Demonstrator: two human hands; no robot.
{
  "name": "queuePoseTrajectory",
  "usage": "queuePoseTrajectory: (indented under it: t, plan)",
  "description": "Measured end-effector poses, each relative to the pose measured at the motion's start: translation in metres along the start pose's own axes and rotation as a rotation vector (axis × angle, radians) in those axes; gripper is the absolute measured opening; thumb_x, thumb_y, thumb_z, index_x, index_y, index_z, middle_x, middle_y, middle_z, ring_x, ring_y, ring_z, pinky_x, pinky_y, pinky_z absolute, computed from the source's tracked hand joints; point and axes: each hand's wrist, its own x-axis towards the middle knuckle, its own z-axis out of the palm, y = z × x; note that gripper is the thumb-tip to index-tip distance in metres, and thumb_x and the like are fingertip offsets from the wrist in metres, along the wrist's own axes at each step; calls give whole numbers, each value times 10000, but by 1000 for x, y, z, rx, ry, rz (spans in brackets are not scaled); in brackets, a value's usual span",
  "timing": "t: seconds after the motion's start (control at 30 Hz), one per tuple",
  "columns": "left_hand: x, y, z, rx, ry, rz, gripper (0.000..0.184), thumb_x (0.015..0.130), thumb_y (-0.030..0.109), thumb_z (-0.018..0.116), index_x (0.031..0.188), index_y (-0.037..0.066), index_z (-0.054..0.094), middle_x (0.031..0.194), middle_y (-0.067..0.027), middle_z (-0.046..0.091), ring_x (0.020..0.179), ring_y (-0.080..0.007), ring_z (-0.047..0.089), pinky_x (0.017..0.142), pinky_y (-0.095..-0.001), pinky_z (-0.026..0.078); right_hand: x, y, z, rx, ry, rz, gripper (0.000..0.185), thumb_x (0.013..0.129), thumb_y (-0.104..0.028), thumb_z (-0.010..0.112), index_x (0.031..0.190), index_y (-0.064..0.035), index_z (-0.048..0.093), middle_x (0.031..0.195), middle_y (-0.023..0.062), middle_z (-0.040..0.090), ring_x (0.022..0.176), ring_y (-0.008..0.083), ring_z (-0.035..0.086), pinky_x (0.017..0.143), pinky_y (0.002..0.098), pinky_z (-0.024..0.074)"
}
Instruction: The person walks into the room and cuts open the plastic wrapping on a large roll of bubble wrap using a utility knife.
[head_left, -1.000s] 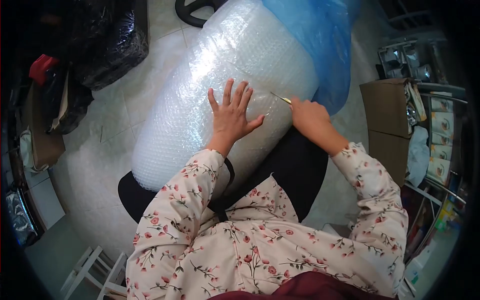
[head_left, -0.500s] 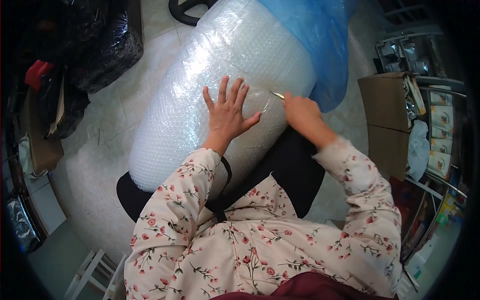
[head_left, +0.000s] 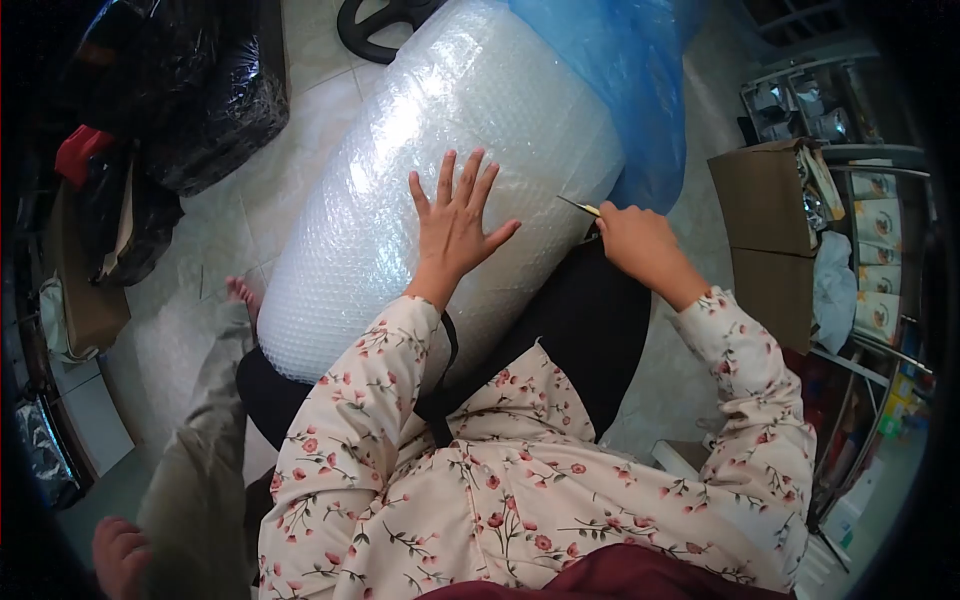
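Around me, pale floor (head_left: pixel 325 115) runs between black-wrapped packages (head_left: pixel 235 110) on my left and a carton (head_left: pixel 770 200) on my right. The bubble-wrapped bundle (head_left: pixel 400 185) stretches away from between my legs (head_left: pixel 595 325), which seem to brace it; blue plastic (head_left: pixel 625 90) drapes its far right side. My left hand (head_left: pixel 455 225), fingers spread and gripping nothing, lies flat on it, probably to keep it steady. My right hand (head_left: pixel 648 250) is closed around a slim knife (head_left: pixel 580 206), its blade pointed across the wrap, well apart from my left fingers, sensibly. Whether the tip touches, I can't quite tell.
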Motion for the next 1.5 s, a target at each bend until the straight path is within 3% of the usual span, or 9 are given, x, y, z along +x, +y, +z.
queuePoseTrajectory:
  t: [0.07, 0.23, 0.33, 0.77, 0.97, 1.13, 1.3, 1.37, 1.5]
  plan:
    - [-6, 0, -11, -37, 22, -3, 792, 653, 630, 487, 1283, 208, 259, 1369, -56, 136, 1264, -304, 48, 916, -607, -18, -10, 5, -13, 79, 32, 10, 215, 826, -221, 401, 792, -30, 493, 646, 179, 559, 636, 363, 552, 554, 440, 433]
    - [-89, -13, -37, 27, -7, -552, 836, 623, 654, 501, 1299, 243, 233, 1385, -64, 57, 1248, -381, -40, 846, -674, -53, -11, 4, 35, 658, 94, -13, 198, 832, -215, 398, 855, -36, 480, 699, 175, 556, 659, 399, 520, 585, 435, 413]
    - [-91, -19, -39, 117, -137, -524, 835, 621, 648, 511, 1299, 246, 234, 1382, -65, 73, 1250, -374, -25, 853, -670, -32, 4, -40, 91, 874, 326, -265, 185, 837, -201, 406, 919, -49, 471, 853, 176, 516, 759, 359, 506, 631, 405, 398]
    - [-70, -122, -54, 19, -74, -397, 790, 611, 558, 584, 1267, 224, 299, 1354, -50, 185, 1231, -363, 128, 877, -640, 85, 55, -116, 83, 1154, 285, -340, 229, 855, -243, 398, 958, -51, 469, 862, 133, 461, 762, 341, 488, 635, 380, 397]
    - [-44, -113, -73, 149, -257, -617, 759, 623, 518, 587, 1262, 232, 294, 1351, -66, 180, 1240, -351, 101, 892, -640, 39, 58, -123, 72, 1214, 285, -406, 257, 863, -271, 396, 976, -52, 472, 809, 115, 466, 717, 289, 501, 634, 361, 401]
    - [15, -28, -47, 215, 12, -349, 764, 647, 566, 542, 1268, 199, 289, 1360, -79, 147, 1251, -351, 66, 903, -630, 37, 62, -81, 81, 2063, -235, -317, 234, 891, -260, 335, 885, -46, 430, 674, 47, 465, 593, 119, 470, 572, 279, 410]
    - [29, -5, -15, 123, 7, -398, 759, 658, 579, 521, 1272, 201, 285, 1360, -73, 158, 1251, -349, 73, 901, -631, 54, 77, -30, 51, 1648, -1, -256, 188, 877, -230, 352, 863, -54, 419, 697, 63, 496, 563, 155, 502, 539, 265, 415]
    - [34, -4, -11, 127, 37, -389, 762, 656, 581, 520, 1274, 204, 284, 1360, -72, 162, 1250, -348, 77, 900, -631, 61, 100, -16, 29, 1055, 375, -327, 128, 839, -177, 412, 871, -56, 435, 731, 111, 518, 618, 233, 546, 551, 299, 432]
    - [48, -11, 2, 191, 77, -293, 697, 671, 556, 519, 1249, 219, 325, 1353, -58, 195, 1251, -337, 88, 909, -622, 22, 151, -17, -7, 680, 612, -545, 115, 791, -140, 463, 876, -64, 450, 761, 128, 529, 653, 279, 551, 548, 340, 442]
